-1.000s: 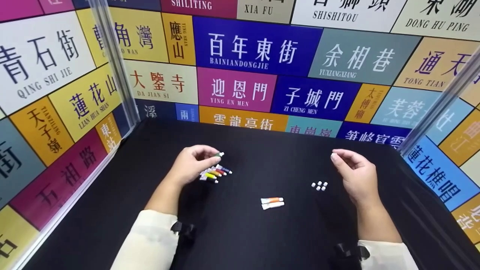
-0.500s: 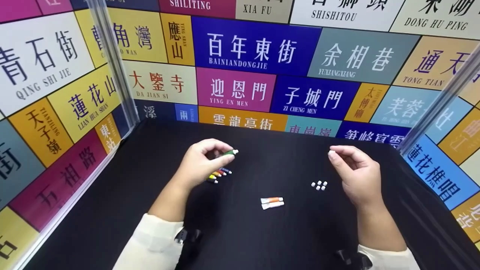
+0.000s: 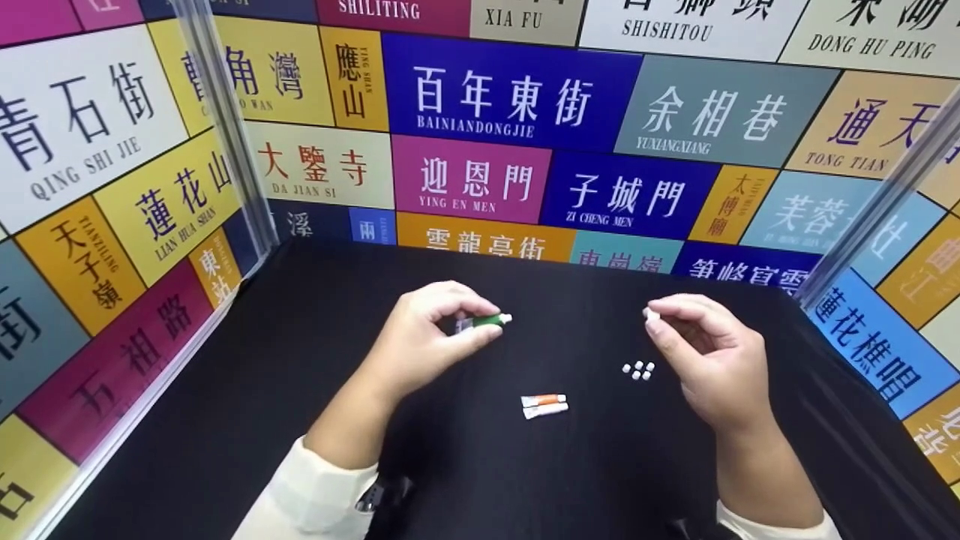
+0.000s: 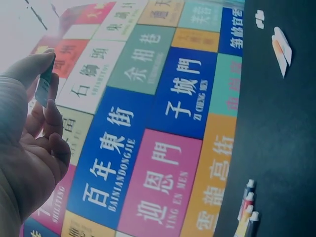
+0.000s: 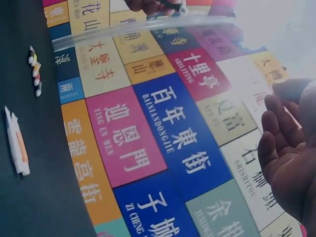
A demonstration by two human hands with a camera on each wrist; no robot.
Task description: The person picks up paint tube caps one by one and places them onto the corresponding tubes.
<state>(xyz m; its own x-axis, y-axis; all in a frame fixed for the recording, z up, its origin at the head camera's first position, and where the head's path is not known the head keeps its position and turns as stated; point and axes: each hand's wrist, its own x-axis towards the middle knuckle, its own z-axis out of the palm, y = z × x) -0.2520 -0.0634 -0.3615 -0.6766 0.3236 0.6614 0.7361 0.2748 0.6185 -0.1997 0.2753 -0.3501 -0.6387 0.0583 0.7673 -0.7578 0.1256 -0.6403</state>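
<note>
My left hand (image 3: 420, 341) pinches a small green paint tube (image 3: 487, 321) between thumb and fingertips, its white tip pointing right. The same green tube (image 4: 44, 88) shows in the left wrist view. Across from it, my right hand (image 3: 724, 364) pinches a tiny white cap (image 3: 651, 314). Several loose white caps (image 3: 638, 371) lie on the black cloth just below that hand. Two tubes, one orange and white (image 3: 546, 400) and one white (image 3: 546, 411), lie side by side between the hands. In the head view my left hand hides a group of coloured tubes, seen as tubes (image 4: 247, 212) in the left wrist view.
Black cloth (image 3: 480, 480) covers the table. Behind it stands a wall (image 3: 517, 97) of coloured sign panels. Clear upright strips (image 3: 232, 135) rise at the left and right corners.
My left hand has carried the green tube from beside the coloured tubes rightward toward the middle. My right hand has shifted slightly left, and the white cap in its fingertips now shows more clearly.
</note>
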